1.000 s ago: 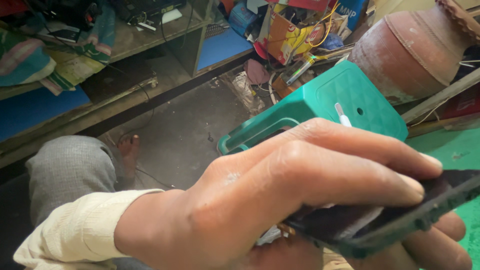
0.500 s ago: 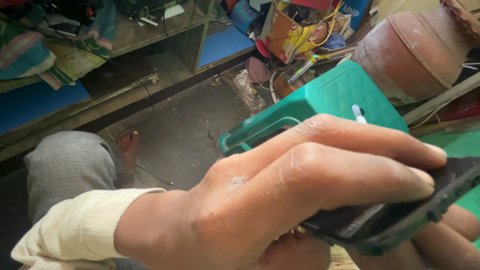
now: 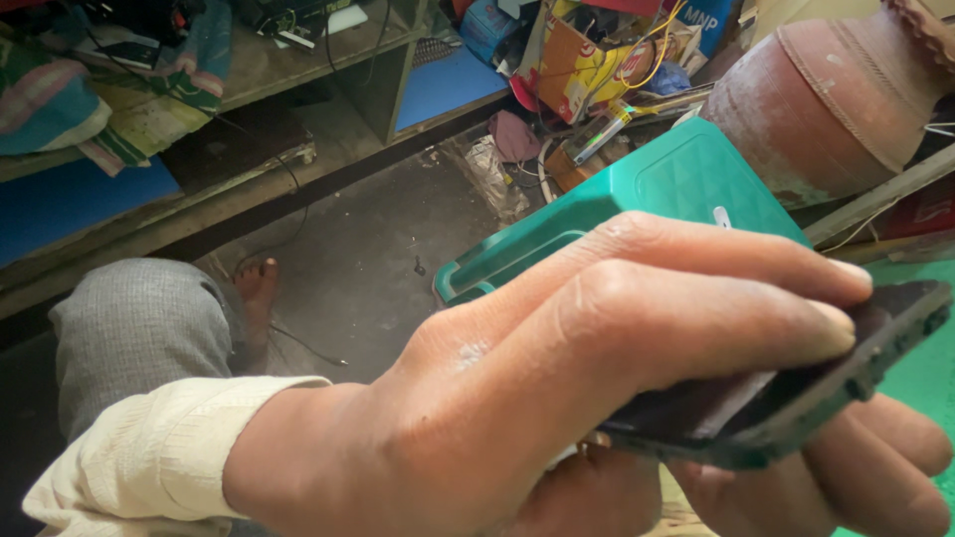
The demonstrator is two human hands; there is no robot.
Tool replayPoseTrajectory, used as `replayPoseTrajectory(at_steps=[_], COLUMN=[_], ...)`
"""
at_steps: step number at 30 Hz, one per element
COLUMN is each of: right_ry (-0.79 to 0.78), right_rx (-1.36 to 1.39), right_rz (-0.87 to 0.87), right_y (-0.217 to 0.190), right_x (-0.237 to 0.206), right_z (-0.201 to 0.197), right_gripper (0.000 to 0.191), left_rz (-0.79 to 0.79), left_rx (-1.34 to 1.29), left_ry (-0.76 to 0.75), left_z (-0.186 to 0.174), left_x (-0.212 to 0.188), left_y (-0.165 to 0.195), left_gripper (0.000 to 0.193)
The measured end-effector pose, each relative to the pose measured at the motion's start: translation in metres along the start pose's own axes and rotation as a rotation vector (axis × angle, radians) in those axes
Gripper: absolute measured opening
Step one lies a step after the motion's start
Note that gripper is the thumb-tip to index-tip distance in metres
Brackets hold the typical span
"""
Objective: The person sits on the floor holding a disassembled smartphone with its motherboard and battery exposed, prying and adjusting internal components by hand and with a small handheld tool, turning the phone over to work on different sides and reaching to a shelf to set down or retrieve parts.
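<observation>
Cluttered shelves behind; left hand (image 3: 557,398) clamps dark phone (image 3: 796,398) edgewise, right hand (image 3: 856,467) beneath

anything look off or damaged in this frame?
Nothing clearly damaged. The left hand grips a thin dark flat device by its edges, the right hand under it; its surface looks scuffed, but blur leaves that unsure. Behind, the shelf clutter of boxes and wires spills onto the floor beside a clay pot.
</observation>
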State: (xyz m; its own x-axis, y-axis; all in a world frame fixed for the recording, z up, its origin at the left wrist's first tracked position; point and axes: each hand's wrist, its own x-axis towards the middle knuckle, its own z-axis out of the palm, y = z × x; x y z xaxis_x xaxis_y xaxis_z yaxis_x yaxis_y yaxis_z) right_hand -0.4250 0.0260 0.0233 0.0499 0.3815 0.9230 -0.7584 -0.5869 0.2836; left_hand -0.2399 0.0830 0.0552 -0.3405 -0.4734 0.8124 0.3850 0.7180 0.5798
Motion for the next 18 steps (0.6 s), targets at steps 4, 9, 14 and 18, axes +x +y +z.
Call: replayPoseTrajectory(at_steps=[4, 9, 14, 18], right_ry=[0.03, 0.055, 0.045, 0.084], right_rx=[-0.059, -0.129, -0.167, -0.068], right_rz=[-0.051, -0.095, -0.094, -0.133], right_y=[0.0, 0.001, -0.002, -0.009], right_x=[-0.001, -0.007, -0.009, 0.014], right_z=[0.005, 0.008, 0.007, 0.028], right_gripper=[0.021, 0.022, 0.024, 0.023], left_rz=[0.004, 0.004, 0.001, -0.006], left_rx=[0.027, 0.062, 0.1, 0.133], left_ry=[0.01, 0.023, 0.034, 0.051], left_z=[-0.003, -0.006, -0.007, -0.008], left_x=[-0.003, -0.007, -0.011, -0.012], left_y=[0.0, 0.0, -0.001, 0.0], left_gripper=[0.034, 0.034, 0.034, 0.034])
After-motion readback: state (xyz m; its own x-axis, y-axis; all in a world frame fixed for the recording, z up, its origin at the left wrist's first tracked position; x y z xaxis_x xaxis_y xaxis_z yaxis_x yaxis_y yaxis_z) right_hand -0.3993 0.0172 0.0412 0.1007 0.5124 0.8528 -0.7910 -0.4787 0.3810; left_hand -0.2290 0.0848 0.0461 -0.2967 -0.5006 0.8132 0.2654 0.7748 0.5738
